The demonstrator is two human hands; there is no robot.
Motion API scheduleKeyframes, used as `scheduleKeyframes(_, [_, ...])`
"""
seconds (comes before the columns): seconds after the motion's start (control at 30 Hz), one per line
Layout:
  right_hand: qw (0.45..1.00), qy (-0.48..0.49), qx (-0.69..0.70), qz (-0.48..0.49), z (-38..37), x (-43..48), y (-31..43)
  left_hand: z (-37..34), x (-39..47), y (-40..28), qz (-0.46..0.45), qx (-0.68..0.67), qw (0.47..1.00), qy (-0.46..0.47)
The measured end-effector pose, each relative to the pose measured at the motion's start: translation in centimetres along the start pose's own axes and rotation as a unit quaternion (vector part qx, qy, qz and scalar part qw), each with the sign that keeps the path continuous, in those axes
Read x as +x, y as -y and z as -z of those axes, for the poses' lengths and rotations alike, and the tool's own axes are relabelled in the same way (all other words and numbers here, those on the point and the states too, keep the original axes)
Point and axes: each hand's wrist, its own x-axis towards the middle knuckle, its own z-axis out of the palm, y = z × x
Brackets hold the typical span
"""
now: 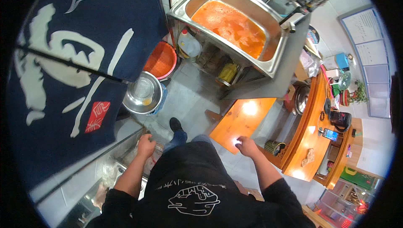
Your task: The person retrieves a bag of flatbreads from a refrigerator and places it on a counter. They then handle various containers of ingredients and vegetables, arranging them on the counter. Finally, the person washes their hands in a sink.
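My left hand [146, 146] hangs at the left with its fingers curled; a small dark thing shows at its fingertips, too unclear to name. Over the end of a wooden bench [244, 117] is my right hand [247, 147], fingers bent, with nothing seen in it; whether it touches the wood I cannot tell. Ahead stands a stainless steel sink [274, 51] holding orange-red liquid [229, 26]. A metal basin [143, 92] with a small yellowish thing in it sits in front of a red tub [162, 61] at the left.
A dark blue cloth curtain [126, 7] with white markings hangs at the left on a rod. Under the sink are a plastic jug [189, 46] and a yellow-green item [228, 72]. A wooden counter [315, 133] at the right bears a phone [330, 134] and a black appliance [340, 120].
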Motion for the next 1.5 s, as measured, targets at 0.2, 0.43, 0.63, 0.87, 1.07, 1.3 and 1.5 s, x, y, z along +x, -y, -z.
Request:
scheduleKeyframes(0.2, [0.987, 0.094, -0.118, 0.052, -1.1, 23.5, 8.3, -4.2, 4.4, 3.4, 0.096, -0.097, 0.991, 0.013])
scheduleKeyframes(0.43, [0.972, 0.142, -0.186, -0.001, -17.1, 55.3, -1.2, -12.3, 12.0, 7.8, 0.201, -0.125, 0.967, -0.097])
scheduleKeyframes(0.63, [0.970, 0.110, -0.214, -0.031, -23.7, 71.6, -6.1, -15.7, 21.0, 15.0, 0.177, -0.380, 0.854, -0.309])
scheduleKeyframes(0.87, [0.975, 0.005, -0.218, -0.040, -28.1, 78.4, -6.1, -14.3, 26.1, 16.6, 0.245, -0.501, 0.699, -0.447])
scheduleKeyframes(1.07, [0.935, -0.044, -0.351, 0.025, -31.5, 83.0, -10.8, -14.4, 28.3, 16.8, 0.219, -0.483, 0.736, -0.421])
scheduleKeyframes(1.3, [0.912, 0.115, -0.385, 0.082, -26.2, 74.6, -1.6, -12.6, 29.2, 16.7, 0.249, -0.524, 0.702, -0.413])
scheduleKeyframes(1.5, [0.927, 0.132, -0.277, 0.214, -17.7, 55.6, 6.9, -14.9, 31.3, 25.0, 0.270, -0.236, 0.824, -0.439])
